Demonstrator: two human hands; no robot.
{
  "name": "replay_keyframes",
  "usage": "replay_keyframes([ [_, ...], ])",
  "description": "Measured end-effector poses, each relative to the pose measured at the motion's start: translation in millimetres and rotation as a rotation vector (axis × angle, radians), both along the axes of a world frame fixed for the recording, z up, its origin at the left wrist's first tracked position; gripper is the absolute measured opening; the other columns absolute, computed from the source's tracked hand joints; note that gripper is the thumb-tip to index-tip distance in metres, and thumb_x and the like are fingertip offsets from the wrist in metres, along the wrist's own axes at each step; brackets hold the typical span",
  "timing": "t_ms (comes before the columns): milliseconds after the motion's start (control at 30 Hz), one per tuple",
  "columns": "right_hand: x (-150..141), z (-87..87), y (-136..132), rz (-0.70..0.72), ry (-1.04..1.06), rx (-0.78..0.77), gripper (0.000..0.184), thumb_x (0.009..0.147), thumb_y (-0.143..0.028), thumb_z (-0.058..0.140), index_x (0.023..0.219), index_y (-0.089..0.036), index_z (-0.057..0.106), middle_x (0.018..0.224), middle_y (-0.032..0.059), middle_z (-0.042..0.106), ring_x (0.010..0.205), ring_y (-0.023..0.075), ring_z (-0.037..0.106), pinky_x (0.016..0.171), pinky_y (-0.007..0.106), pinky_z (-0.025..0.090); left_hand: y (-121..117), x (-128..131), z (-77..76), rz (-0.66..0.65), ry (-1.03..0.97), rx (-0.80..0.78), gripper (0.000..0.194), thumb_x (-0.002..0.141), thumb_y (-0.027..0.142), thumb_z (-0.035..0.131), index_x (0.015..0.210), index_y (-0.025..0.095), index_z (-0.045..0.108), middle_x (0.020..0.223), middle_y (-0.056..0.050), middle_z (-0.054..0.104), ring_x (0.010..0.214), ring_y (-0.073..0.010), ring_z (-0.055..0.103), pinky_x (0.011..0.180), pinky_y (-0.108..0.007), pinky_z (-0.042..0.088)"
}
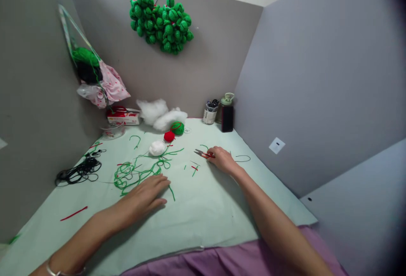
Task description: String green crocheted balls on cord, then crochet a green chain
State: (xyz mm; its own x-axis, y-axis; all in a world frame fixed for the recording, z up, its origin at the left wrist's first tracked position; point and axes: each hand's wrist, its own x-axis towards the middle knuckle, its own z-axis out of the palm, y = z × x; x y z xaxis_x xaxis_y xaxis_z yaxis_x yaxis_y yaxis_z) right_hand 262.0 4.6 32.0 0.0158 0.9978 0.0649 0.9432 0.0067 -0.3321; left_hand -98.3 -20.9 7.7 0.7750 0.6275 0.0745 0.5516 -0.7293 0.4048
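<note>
My left hand (149, 191) lies palm down with its fingers stretched out at the near edge of a loose tangle of green yarn (120, 181). No held thing shows in it. Farther right, my right hand (222, 159) has its fingers closed on a small pair of thread snips (204, 154) with reddish handles; the blades point left. Just below the snips lie short red and green yarn snippets (194, 168). A white yarn ball (157, 148), a red yarn ball (169, 136) and a green yarn ball (178, 128) sit beyond the tangle.
A black cord bundle (80, 170) and a red strand (73, 214) lie left. White stuffing (155, 113), a box (127, 117), a clear bowl (113, 130), a pen cup (209, 113) and a phone (227, 118) stand along the back. Green crocheted pieces (161, 22) hang above. Partition walls enclose three sides.
</note>
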Motion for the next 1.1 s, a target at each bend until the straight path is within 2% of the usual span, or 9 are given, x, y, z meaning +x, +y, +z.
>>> replay_keyframes([
  [200, -9, 2.2, 0, 0.017, -0.192, -0.012, 0.029, 0.104, -0.023, 0.044, 0.107, -0.019, 0.073, 0.111, 0.0109, 0.071, 0.105, 0.0217, 0.060, 0.075, 0.029, 0.035, 16, -7, 28.9, -0.003, -0.091, -0.001, 0.033, 0.102, 0.045, 0.051, 0.122, 0.025, 0.069, 0.129, -0.010, 0.071, 0.125, -0.0286, 0.063, 0.109, -0.043, 0.050],
  [367, -13, 4.6, 2, -0.029, -0.308, 0.016, 0.033, 0.103, -0.016, 0.040, 0.111, -0.015, 0.072, 0.114, 0.0152, 0.068, 0.110, 0.0253, 0.058, 0.080, 0.031, 0.037, 19, 3, 32.5, 0.007, -0.052, -0.083, 0.032, 0.102, 0.045, 0.050, 0.119, 0.026, 0.069, 0.120, -0.008, 0.073, 0.111, -0.0267, 0.068, 0.097, -0.039, 0.052],
  [533, -41, 6.9, -5, 0.124, -0.340, -0.044, 0.029, 0.103, -0.022, 0.046, 0.105, -0.019, 0.074, 0.116, 0.0106, 0.069, 0.103, 0.0219, 0.063, 0.077, 0.030, 0.039, 13, 4, 35.7, 0.014, -0.045, -0.188, 0.033, 0.101, 0.044, 0.048, 0.117, 0.026, 0.071, 0.122, -0.007, 0.075, 0.112, -0.0253, 0.069, 0.099, -0.037, 0.053],
  [633, -60, 6.8, -8, 0.190, -0.421, -0.111, 0.029, 0.101, -0.016, 0.046, 0.103, -0.017, 0.074, 0.116, 0.0116, 0.070, 0.099, 0.0222, 0.067, 0.072, 0.030, 0.039, 23, -13, 36.8, 0.124, -0.075, -0.129, 0.039, 0.100, 0.050, 0.046, 0.117, 0.025, 0.071, 0.127, -0.007, 0.073, 0.117, -0.0268, 0.068, 0.103, -0.039, 0.052],
  [767, -75, 4.0, -6, 0.216, -0.499, -0.110, 0.036, 0.094, -0.001, 0.041, 0.106, -0.010, 0.074, 0.114, 0.0183, 0.071, 0.107, 0.0274, 0.066, 0.076, 0.032, 0.041, 51, -60, 36.3, 0.422, -0.042, 0.056, 0.052, 0.099, 0.054, 0.038, 0.120, 0.022, 0.072, 0.131, -0.013, 0.072, 0.120, -0.0339, 0.067, 0.107, -0.048, 0.050],
  [867, -76, 0.9, -7, 0.204, -0.461, -0.070, 0.034, 0.093, -0.001, 0.041, 0.103, -0.010, 0.073, 0.112, 0.0188, 0.071, 0.103, 0.0268, 0.066, 0.074, 0.032, 0.039, 69, -90, 38.4, 0.502, 0.054, 0.043, 0.057, 0.098, 0.051, 0.032, 0.122, 0.018, 0.072, 0.132, -0.018, 0.071, 0.123, -0.0359, 0.066, 0.107, -0.050, 0.049],
  [933, -73, -0.1, -8, 0.155, -0.366, -0.010, 0.028, 0.093, -0.006, 0.044, 0.100, -0.014, 0.071, 0.110, 0.0154, 0.072, 0.095, 0.0234, 0.066, 0.070, 0.031, 0.036, 74, -98, 39.4, 0.513, 0.114, 0.000, 0.060, 0.097, 0.050, 0.030, 0.124, 0.015, 0.071, 0.133, -0.019, 0.070, 0.124, -0.0363, 0.066, 0.108, -0.050, 0.049],
  [1000, -67, 0.5, -8, 0.090, -0.213, 0.064, 0.022, 0.092, -0.011, 0.048, 0.096, -0.019, 0.069, 0.104, 0.0100, 0.073, 0.086, 0.0201, 0.064, 0.067, 0.030, 0.033, 72, -93, 37.8, 0.527, 0.150, -0.038, 0.062, 0.095, 0.051, 0.032, 0.129, 0.012, 0.068, 0.138, -0.021, 0.068, 0.125, -0.0369, 0.066, 0.109, -0.049, 0.048],
  [1100, -48, 3.0, -4, -0.018, 0.085, 0.184, 0.014, 0.088, -0.018, 0.052, 0.088, -0.021, 0.066, 0.087, 0.0042, 0.072, 0.077, 0.0179, 0.061, 0.068, 0.028, 0.035, 53, -63, 32.8, 0.477, 0.155, -0.109, 0.066, 0.093, 0.053, 0.043, 0.141, 0.011, 0.060, 0.149, -0.022, 0.060, 0.134, -0.0374, 0.061, 0.113, -0.049, 0.047],
])
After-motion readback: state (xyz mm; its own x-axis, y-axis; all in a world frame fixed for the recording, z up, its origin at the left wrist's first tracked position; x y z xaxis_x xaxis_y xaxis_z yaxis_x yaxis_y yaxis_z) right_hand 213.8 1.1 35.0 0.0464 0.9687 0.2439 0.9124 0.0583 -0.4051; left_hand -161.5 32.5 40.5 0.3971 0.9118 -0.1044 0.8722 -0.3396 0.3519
